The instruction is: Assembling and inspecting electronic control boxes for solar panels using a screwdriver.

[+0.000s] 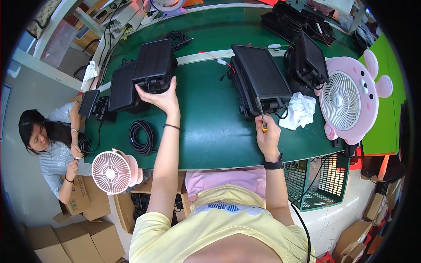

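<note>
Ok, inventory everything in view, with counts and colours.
Table: one, green, centre
Panelled boxes: at least five, black, left and right
Cable coils: at least three, black, table left
Fans: at least two, pink, right and near left
Crumpled tissues: two, white, right and left
Crate: one, green, below right
Cartons: several, brown, floor
Co-worker: one, grey shirt, left
Hand tool: one, orange end, gripped
Left hand: one, bare, grasping a box
Right hand: one, bare, round the tool

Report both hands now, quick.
Left hand: holding the near end of a black panel-topped case.
Right hand: closed, holding an orange-handled tool, probably a screwdriver.
</note>
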A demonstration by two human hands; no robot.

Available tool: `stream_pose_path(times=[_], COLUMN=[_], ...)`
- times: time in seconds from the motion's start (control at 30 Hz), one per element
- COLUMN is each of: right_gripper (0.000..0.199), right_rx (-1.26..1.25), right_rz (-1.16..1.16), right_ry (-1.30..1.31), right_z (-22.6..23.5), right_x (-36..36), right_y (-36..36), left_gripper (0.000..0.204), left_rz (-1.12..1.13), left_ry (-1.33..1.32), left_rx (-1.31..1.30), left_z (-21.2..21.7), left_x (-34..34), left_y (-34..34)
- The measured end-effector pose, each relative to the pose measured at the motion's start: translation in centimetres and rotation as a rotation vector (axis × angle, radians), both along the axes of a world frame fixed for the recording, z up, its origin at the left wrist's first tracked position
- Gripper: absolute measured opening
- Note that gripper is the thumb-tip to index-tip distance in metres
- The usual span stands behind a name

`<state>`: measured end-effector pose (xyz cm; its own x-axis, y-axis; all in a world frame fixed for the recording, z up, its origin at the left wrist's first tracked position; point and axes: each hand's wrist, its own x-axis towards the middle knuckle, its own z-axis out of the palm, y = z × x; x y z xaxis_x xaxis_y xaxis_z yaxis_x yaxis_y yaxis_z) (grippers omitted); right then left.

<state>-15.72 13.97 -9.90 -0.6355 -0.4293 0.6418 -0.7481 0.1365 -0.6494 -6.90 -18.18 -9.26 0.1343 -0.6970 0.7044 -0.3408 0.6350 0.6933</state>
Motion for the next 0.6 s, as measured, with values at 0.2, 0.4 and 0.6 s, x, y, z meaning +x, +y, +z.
stream_pose_path(times=[0.2, 0.4, 0.6], right_gripper=[0.022, 0.022, 0.022], right_rx=[-0.012, -0.010, -0.001], right_rz=[0.006, 0.014, 0.034], right_ry=[-0.006, -0.017, -0.046], right_z=[0.3, 0.2, 0.2], right_x=[0.3, 0.0, -0.2], right_y=[0.1, 0.3, 0.4], left_gripper=[0.127, 0.128, 0.111], left_rz=[0.077, -0.337, -0.356], left_ry=[0.047, 0.169, 0.245], left_rx=[0.091, 0.056, 0.107], left_z=[0.2, 2.5, 7.6], left_x=[-0.8, 3.9, 11.2], left_y=[-0.4, 6.1, 13.0])
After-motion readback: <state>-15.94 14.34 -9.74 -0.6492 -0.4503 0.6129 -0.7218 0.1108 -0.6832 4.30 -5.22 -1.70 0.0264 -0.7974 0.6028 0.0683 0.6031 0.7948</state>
